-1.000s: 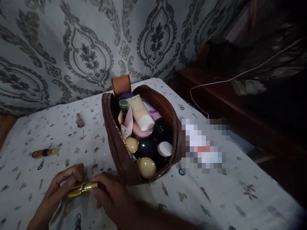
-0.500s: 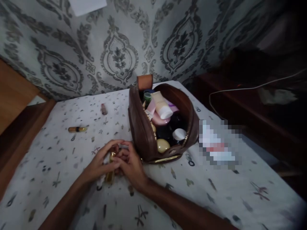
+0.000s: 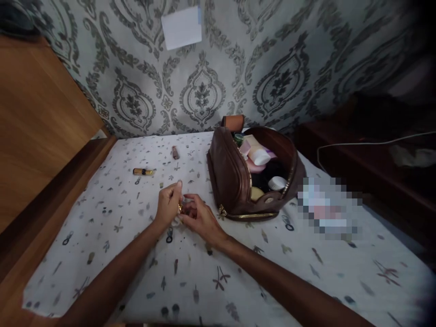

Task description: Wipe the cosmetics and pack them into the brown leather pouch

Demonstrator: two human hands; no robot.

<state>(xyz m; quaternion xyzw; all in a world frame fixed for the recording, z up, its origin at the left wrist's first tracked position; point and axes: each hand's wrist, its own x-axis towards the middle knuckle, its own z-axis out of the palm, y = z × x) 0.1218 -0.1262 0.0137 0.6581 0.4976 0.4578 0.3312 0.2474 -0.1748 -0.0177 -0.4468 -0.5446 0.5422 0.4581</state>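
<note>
A home, by the damask-patterned wall (image 3: pixel 202 93) and printed cloth (image 3: pixel 136 272) on the table

From the head view I have my left grip (image 3: pixel 168 203) and right grip (image 3: pixel 203 221) together over the counter (image 3: pixel 190 277), a small gold item (image 3: pixel 180 208) between them, mostly hidden by fingers. Just right of them I see the brown bag (image 3: pixel 229 170) unzipped, with a tube (image 3: pixel 259 156) and a white lid (image 3: pixel 277 183) inside. Beyond my left grip lie a black-and-gold stick (image 3: pixel 142 171) and, farther back, a small pinkish piece (image 3: pixel 175 152). A white card (image 3: pixel 182 28) shows against the patterned backdrop (image 3: pixel 238 59).
</note>
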